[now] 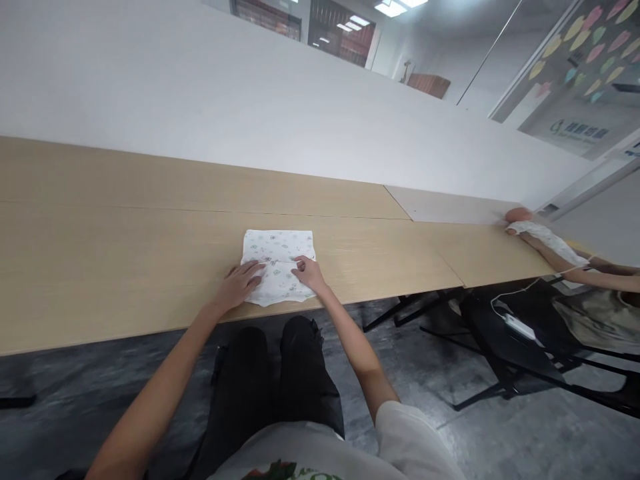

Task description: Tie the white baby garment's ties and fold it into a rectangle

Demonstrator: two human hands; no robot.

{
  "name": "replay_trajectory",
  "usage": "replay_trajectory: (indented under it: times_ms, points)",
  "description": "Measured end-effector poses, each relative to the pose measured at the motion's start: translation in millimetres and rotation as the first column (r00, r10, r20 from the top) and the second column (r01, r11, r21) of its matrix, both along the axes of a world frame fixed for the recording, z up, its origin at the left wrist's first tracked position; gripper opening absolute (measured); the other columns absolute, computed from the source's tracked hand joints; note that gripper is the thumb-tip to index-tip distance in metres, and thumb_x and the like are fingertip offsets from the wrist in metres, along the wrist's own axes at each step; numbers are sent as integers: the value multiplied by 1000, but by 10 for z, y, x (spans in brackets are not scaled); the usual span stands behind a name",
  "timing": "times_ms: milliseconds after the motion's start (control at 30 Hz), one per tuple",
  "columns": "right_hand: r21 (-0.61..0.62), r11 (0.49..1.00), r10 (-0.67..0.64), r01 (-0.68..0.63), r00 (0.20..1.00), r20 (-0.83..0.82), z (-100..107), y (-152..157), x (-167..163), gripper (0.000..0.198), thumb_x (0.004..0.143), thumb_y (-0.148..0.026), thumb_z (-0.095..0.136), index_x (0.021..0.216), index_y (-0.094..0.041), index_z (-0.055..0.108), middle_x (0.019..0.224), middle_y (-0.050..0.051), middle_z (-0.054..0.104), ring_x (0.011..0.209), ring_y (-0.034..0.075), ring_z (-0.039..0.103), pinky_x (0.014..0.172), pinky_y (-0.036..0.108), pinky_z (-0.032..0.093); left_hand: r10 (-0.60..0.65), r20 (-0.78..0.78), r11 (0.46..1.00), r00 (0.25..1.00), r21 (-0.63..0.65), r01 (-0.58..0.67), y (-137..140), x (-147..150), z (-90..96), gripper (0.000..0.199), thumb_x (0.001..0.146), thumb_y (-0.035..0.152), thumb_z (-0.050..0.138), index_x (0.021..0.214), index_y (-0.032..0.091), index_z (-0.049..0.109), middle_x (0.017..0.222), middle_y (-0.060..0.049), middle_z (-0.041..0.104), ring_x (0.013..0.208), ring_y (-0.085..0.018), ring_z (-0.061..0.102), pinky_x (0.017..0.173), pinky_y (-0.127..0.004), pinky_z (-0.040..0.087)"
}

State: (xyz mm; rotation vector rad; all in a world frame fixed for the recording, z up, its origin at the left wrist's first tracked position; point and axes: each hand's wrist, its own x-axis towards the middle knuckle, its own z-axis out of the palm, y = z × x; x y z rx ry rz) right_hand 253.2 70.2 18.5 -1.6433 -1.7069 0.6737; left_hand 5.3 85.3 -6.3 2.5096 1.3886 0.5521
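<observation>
A white cloth (278, 291) with a small scattered print lies on the table near its front edge, with a crease or meeting edge running across its middle. My left hand (243, 283) rests on the cloth's left side, fingers stretched out and lying flat. On the right side, close to the middle line, my right hand (307, 272) has its thumb and fingers bent together, seemingly pinching the fabric. The exact fingertip contact is too small to make out.
The long wooden table (125, 267) runs along a white wall (200, 100). Further right, another person's arms (540, 250) reach over the table with a patterned white cloth and a round orange-brown object (519, 214). Black folding chairs (515, 327) stand there, one bearing a white power strip (523, 328).
</observation>
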Motion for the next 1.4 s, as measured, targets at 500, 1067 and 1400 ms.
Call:
replay_trajectory:
  times_ms: [500,1067,1400]
  points:
    - [269,956,-14,-113,904,428,-213,-103,135,22,87,-13,53,102,-15,70,110,13,67,107,24,59,98,38,43,25,75,998,997,62,-30,149,-160,-120,48,94,47,33,133,30,54,145,-4,52,134,-23,46,113,-45,30]
    - [361,930,-114,69,988,106,-298,-41,295,16,84,-23,58,91,-16,71,107,12,69,108,24,60,101,37,44,29,231,997,972,57,-43,116,-115,-68,55,92,57,36,132,23,55,148,-10,47,139,-26,39,115,-47,33]
    - [275,933,-184,233,964,-193,-325,-49,404,22,84,-31,56,90,-16,70,93,9,73,83,20,64,82,32,51,30,189,996,982,79,-45,44,-77,-67,54,92,55,38,132,23,54,147,-9,49,140,-27,38,116,-46,33]
